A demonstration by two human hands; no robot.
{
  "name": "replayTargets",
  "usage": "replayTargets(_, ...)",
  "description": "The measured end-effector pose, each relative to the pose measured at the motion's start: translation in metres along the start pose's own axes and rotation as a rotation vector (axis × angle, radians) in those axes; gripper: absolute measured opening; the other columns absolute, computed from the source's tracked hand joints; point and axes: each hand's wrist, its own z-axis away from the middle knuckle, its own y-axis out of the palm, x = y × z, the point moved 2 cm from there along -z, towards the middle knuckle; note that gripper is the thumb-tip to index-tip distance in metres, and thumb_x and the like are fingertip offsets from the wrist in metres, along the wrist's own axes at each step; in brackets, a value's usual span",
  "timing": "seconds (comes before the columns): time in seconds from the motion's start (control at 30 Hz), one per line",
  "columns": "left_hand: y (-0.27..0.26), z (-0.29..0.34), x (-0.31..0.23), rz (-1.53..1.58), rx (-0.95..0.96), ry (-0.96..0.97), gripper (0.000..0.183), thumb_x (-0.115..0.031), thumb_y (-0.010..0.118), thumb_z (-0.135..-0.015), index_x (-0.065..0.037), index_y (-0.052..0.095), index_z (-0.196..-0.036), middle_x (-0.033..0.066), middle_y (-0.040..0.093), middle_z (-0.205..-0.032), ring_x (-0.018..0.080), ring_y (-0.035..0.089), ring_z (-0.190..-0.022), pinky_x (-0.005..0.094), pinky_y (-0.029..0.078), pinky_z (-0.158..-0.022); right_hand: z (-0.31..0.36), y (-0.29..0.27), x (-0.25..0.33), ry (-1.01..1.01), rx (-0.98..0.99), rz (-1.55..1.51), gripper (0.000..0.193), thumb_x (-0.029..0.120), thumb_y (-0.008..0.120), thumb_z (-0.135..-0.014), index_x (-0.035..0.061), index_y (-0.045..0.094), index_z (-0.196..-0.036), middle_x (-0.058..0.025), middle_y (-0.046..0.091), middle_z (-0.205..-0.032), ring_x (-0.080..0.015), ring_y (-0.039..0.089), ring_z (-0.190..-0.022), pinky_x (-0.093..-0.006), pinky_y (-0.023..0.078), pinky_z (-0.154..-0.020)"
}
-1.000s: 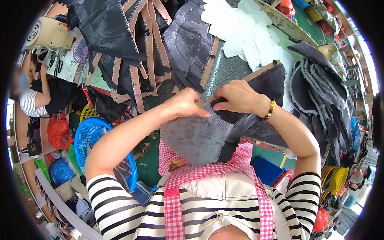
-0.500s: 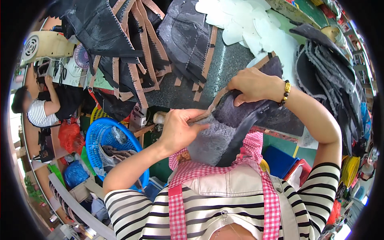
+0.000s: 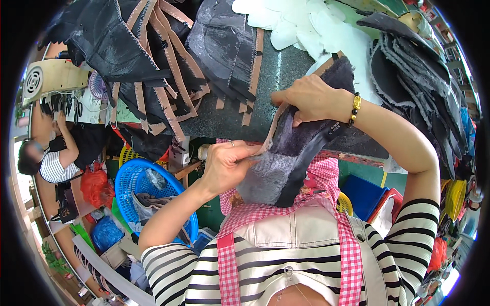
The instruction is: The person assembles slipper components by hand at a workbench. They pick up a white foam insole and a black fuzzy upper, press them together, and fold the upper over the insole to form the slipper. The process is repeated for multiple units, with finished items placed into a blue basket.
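Observation:
Between my two hands is a dark panel lined with grey fleece (image 3: 270, 176), its lower part hanging against my apron. A tan strip (image 3: 273, 127) runs along its left edge. My left hand (image 3: 224, 168) pinches the strip's lower end and the fleece corner between thumb and fingers. My right hand (image 3: 317, 99) is closed over the upper part of the same edge, its index finger stretched along the strip. Its palm side and part of the panel beneath it are hidden.
Black panels with zigzag-stitched tan strips (image 3: 168, 109) hang over the far table (image 3: 229, 122). White cut pieces (image 3: 301, 25) lie at the back. Fleece-edged dark pieces (image 3: 408, 76) are stacked at right. A blue basket (image 3: 127, 178) stands lower left; another person (image 3: 56, 158) works at far left.
The whole view has shifted slightly. My right index finger now reaches further out past the strip, and my left hand has turned a little, showing a ring. Both hands still hold the panel.

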Motion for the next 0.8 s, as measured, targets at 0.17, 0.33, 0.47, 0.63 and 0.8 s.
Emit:
replayTargets(0.17, -0.003, 0.005, 0.002, -0.100, -0.047, -0.024, 0.025, 0.009, 0.066, -0.069, 0.003, 0.071, -0.093, 0.0152, 0.070, -0.091, 0.0206, 0.070, -0.080, 0.0277, 0.053, -0.069, 0.005, 0.002, -0.001, 0.065, -0.025, 0.046, 0.040, 0.023, 0.082, -0.063, 0.0079, 0.063, -0.094, -0.0130, 0.067, -0.076, -0.0348, 0.066, -0.079, -0.0466, 0.048, -0.065)
replayTargets(0.33, -0.004, -0.018, 0.003, 0.075, 0.035, -0.321, 0.010, -0.006, 0.073, -0.079, 0.003, 0.068, -0.082, 0.0144, 0.066, -0.075, 0.0214, 0.069, -0.070, 0.0302, 0.052, -0.063, 0.025, 0.002, 0.010, 0.110, -0.190, 0.062, 0.035, 0.027, 0.082, -0.065, 0.0075, 0.063, -0.086, -0.0144, 0.064, -0.066, -0.0353, 0.066, -0.071, -0.0455, 0.048, -0.062)
replayTargets(0.47, 0.008, -0.034, 0.001, -0.227, 0.117, -0.222, 0.020, -0.016, 0.070, -0.084, 0.004, 0.067, -0.084, 0.0157, 0.053, -0.056, 0.0101, 0.048, -0.050, 0.0335, 0.040, -0.049, 0.034, 0.005, 0.005, 0.117, -0.239, 0.029, 0.036, 0.027, 0.082, -0.065, 0.0071, 0.062, -0.087, -0.0143, 0.064, -0.066, -0.0358, 0.065, -0.071, -0.0461, 0.048, -0.061)
replayTargets(0.63, 0.008, -0.026, 0.003, -0.082, 0.140, -0.333, 0.020, -0.018, 0.069, -0.085, 0.001, 0.070, -0.091, 0.0110, 0.057, -0.059, 0.0075, 0.045, -0.055, 0.0309, 0.040, -0.052, 0.032, -0.001, 0.009, 0.153, -0.179, 0.031, 0.037, 0.025, 0.081, -0.065, 0.0059, 0.059, -0.088, -0.0148, 0.063, -0.067, -0.0360, 0.063, -0.071, -0.0462, 0.044, -0.060)
replayTargets(0.8, -0.004, -0.057, -0.009, -0.045, 0.316, -0.229, 0.021, -0.020, 0.072, -0.083, -0.002, 0.070, -0.092, 0.0063, 0.056, -0.059, 0.0135, 0.050, -0.056, 0.0324, 0.040, -0.054, 0.035, 0.000, 0.025, 0.023, -0.260, 0.027, 0.033, 0.024, 0.081, -0.066, 0.0065, 0.060, -0.085, -0.0132, 0.063, -0.065, -0.0352, 0.065, -0.069, -0.0456, 0.047, -0.059)
